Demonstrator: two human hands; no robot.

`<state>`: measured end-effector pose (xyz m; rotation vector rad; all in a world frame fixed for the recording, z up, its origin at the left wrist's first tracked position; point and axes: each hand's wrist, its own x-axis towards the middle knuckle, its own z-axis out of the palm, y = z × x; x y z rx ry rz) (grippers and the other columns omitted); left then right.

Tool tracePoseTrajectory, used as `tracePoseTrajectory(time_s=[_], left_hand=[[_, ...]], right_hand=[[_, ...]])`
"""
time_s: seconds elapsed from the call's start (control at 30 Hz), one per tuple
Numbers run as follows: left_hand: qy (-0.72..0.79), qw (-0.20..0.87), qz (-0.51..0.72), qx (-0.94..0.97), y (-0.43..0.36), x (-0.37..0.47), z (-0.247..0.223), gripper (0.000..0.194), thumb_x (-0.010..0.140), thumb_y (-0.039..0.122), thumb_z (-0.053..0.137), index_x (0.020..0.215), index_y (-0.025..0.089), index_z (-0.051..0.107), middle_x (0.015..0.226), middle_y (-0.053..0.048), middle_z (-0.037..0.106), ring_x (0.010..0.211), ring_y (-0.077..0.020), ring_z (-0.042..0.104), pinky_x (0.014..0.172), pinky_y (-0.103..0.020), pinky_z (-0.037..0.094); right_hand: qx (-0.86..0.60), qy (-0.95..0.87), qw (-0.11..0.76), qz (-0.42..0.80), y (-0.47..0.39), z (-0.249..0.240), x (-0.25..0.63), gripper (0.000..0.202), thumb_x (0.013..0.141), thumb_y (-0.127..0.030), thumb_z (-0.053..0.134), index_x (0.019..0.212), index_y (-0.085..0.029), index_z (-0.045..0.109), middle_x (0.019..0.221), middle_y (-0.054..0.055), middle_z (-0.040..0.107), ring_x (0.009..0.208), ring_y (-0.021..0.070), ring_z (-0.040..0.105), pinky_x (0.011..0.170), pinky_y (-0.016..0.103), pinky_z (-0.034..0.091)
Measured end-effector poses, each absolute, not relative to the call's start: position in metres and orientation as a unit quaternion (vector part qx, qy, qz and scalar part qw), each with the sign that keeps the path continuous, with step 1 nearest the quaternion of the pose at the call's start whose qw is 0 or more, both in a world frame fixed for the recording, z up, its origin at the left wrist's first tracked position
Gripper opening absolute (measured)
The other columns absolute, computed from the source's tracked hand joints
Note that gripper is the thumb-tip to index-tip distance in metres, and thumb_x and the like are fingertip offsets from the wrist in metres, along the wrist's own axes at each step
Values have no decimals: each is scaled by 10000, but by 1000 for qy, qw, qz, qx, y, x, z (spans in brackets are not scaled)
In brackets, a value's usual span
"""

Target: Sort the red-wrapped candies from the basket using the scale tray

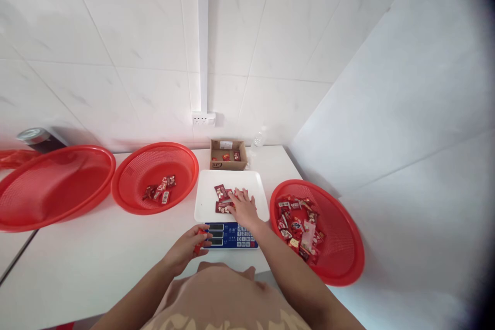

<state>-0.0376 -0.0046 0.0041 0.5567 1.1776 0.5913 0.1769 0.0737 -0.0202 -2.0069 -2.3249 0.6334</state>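
A white digital scale (203, 181) stands in front of me, its blue panel of displays and keys facing my body. Several small dark red snack packets (220, 192) lie on its pan. Over them rests my right hand (244, 208), palm down with fingers spread, hiding some of the packets. My left hand (186, 248) is at the left end of the panel, its fingers curled around a small bright red packet (199, 241) that shows only in part between them.
Right of the scale, a red plastic basket (344, 237) holds many packets. To the left are another red basket (127, 165) with several packets and a larger one (58, 191). Behind stand a cardboard box (228, 165), a clear bottle (258, 139) and a dark cylinder (40, 139).
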Motion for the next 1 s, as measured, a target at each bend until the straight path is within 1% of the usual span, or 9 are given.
tracePoseTrajectory(time_s=[0.17,0.23,0.3,0.4,0.47,0.6,0.73,0.87,1.0], left_hand=[[542,752,275,256,-7,-43,9,558,614,405,724,1097,199,535,1101,-94,604,949,-201,590,830,-333,450],[540,756,270,253,-9,-45,11,626,611,360,723,1178,213,503,1156,-106,590,985,-212,585,841,-339,445],[524,771,256,255,-12,-43,13,775,603,298,727,1308,250,410,1153,-96,604,1006,-215,584,853,-343,437],[481,801,230,273,-15,-32,15,1036,596,221,727,1458,284,156,962,-38,664,937,-192,610,857,-336,427],[458,813,216,287,-17,-23,16,1119,604,216,724,1481,274,33,817,12,661,830,-172,626,830,-325,426],[437,809,186,347,-19,-12,18,1137,659,334,711,1480,217,-68,764,21,665,736,-168,621,758,-308,423],[455,736,163,474,-21,-8,19,968,744,413,626,1490,168,60,768,-17,687,764,-198,632,759,-319,435],[474,640,147,586,-23,-4,19,729,812,364,513,1468,207,236,764,-26,690,727,-207,620,751,-321,433],[499,548,118,661,-21,-3,18,689,764,362,575,1417,284,366,671,-7,660,698,-228,600,769,-335,414]], right_hand=[[-631,-745,3,215,61,-18,180,551,903,-468,380,1422,-290,330,1542,37,201,1416,321,73,1095,553,133],[-622,-751,55,214,46,-13,178,544,893,-428,419,1404,-247,374,1529,65,238,1415,306,108,1110,524,140],[-580,-763,122,256,28,-7,171,528,874,-379,463,1371,-204,426,1472,100,358,1385,272,234,1112,464,201],[-498,-754,177,390,1,4,157,476,850,-347,496,1302,-198,498,1329,108,533,1230,230,475,1026,383,363],[-469,-728,180,467,-12,11,151,389,856,-329,474,1219,-216,559,1210,84,618,1084,212,578,918,344,440],[-493,-666,194,526,-25,19,153,219,846,-270,457,966,-204,628,915,34,686,824,173,621,740,285,463],[-521,-589,246,567,-32,12,162,104,801,-273,526,832,-195,588,766,1,637,728,150,587,694,281,456],[-511,-413,311,686,-40,-1,161,285,735,-422,640,890,-197,561,815,1,621,780,152,606,742,310,481],[-482,-274,364,749,-45,-5,155,352,629,-430,739,795,-200,531,766,-14,622,729,132,615,759,303,486]])
